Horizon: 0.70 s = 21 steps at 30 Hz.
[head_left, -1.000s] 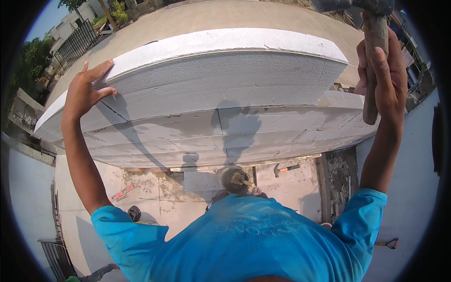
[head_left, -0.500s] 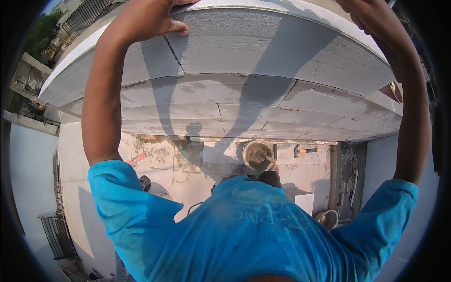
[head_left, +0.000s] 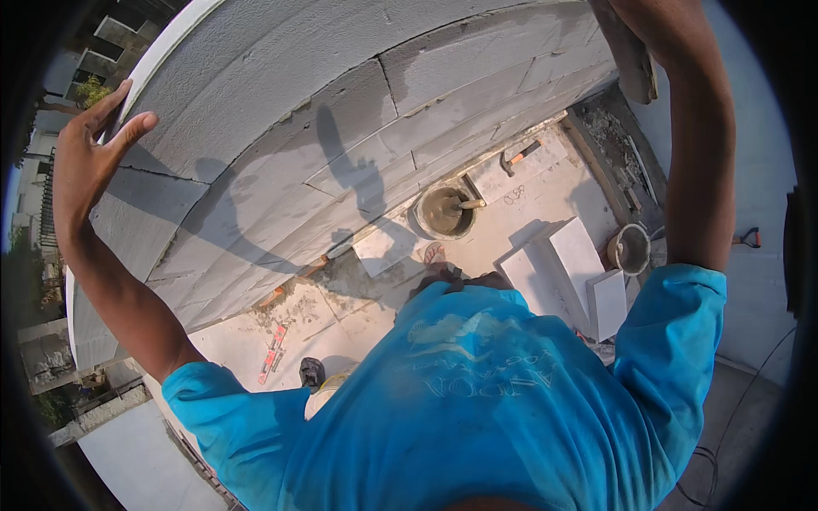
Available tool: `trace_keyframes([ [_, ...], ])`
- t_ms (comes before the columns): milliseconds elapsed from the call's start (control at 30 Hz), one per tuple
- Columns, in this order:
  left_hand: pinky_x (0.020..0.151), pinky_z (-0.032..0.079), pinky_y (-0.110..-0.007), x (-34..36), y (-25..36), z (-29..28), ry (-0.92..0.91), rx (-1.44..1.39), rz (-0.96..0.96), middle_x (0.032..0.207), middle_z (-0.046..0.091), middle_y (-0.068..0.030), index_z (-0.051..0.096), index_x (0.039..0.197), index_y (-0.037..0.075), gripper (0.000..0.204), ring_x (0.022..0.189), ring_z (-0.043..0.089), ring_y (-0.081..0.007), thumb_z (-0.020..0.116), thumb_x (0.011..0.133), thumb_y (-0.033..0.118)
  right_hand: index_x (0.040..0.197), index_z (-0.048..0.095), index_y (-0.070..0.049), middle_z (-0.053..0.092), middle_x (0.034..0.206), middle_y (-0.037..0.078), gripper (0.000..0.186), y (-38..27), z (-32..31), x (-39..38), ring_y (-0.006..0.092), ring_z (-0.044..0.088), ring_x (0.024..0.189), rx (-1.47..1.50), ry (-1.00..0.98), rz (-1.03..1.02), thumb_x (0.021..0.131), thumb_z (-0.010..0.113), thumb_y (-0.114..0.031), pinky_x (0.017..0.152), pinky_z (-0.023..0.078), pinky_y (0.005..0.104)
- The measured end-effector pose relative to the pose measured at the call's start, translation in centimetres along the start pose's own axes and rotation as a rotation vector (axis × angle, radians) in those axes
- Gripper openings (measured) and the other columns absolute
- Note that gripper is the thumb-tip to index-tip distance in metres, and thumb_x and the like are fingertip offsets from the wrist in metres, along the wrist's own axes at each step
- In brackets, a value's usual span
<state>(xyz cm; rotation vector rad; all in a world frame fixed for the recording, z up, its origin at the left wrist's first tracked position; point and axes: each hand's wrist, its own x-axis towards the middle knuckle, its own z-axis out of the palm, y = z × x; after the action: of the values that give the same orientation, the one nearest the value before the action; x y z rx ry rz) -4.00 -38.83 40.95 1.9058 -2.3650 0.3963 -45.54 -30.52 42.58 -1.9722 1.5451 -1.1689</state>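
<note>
I stand close to a wall of large grey blocks (head_left: 341,128) with mortar joints. My left hand (head_left: 89,162) is raised at the wall's upper left, fingers spread and holding nothing, its palm at the edge of the top block. My right arm reaches up along the right side, and my right hand (head_left: 652,10) is mostly cut off by the top edge. A worn wooden handle (head_left: 632,55) sticks out beside that wrist, and the hand seems closed on it. The tool's head is out of view.
On the concrete floor at the wall's foot are a round bucket of mortar (head_left: 445,211) with a trowel in it, loose white blocks (head_left: 579,255), a second small bucket (head_left: 630,249), a red level (head_left: 273,353) and an orange-handled tool (head_left: 520,155).
The view has tilted down and turned, so the wall now runs diagonally. My left hand has moved from the top of the block to its left edge. My right arm stays raised.
</note>
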Motion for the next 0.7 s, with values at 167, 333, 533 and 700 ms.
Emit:
trace_keyframes([
  [167, 0.087, 0.062, -0.029, -5.0, 7.4, 4.8, 0.684, -0.248, 0.311, 0.114, 0.077, -0.0095, 0.068, 0.131, 0.001, 0.033, 0.1, 0.075, -0.0165, 0.062, 0.105, 0.02, 0.123, 0.063, -0.008, 0.072, 0.097, 0.013, 0.037, 21.1, 2.4, -17.6, 0.0272, 0.069, 0.082, 0.026, -0.067, 0.074, 0.091, 0.073, -0.024, 0.072, 0.053, 0.0392],
  [333, 0.081, 0.057, -0.034, -10.3, 27.9, 18.6, 0.094, -0.761, 0.596, 0.093, 0.077, -0.0125, 0.076, 0.103, -0.004, 0.024, 0.085, 0.074, -0.0228, 0.057, 0.106, 0.012, 0.128, 0.059, -0.008, 0.073, 0.098, 0.019, 0.05, 33.8, 10.0, -42.5, 0.0394, 0.071, 0.093, -0.044, -0.16, 1.02, 0.083, 0.071, -0.025, 0.082, 0.054, 0.0517],
  [533, 0.082, 0.056, -0.034, -20.6, 41.4, 32.7, -0.947, -0.696, 0.636, 0.095, 0.077, -0.0124, 0.075, 0.105, -0.002, 0.028, 0.085, 0.073, -0.0188, 0.058, 0.107, 0.019, 0.135, 0.055, 0.003, 0.07, 0.094, 0.017, 0.062, 48.2, 23.6, -74.0, 0.0282, 0.071, 0.078, 0.516, 0.374, 1.81, 0.078, 0.074, -0.013, 0.068, 0.057, 0.0406],
  [700, 0.085, 0.055, -0.034, -25.3, 48.9, 43.4, -1.327, -0.568, 0.555, 0.101, 0.077, -0.0121, 0.072, 0.118, -0.001, 0.028, 0.091, 0.072, -0.0177, 0.059, 0.107, 0.021, 0.131, 0.057, 0.008, 0.069, 0.093, 0.017, 0.06, 56.4, 21.6, -88.0, 0.0237, 0.066, 0.069, 0.634, 0.707, 2.156, 0.077, 0.075, -0.009, 0.063, 0.056, 0.0387],
])
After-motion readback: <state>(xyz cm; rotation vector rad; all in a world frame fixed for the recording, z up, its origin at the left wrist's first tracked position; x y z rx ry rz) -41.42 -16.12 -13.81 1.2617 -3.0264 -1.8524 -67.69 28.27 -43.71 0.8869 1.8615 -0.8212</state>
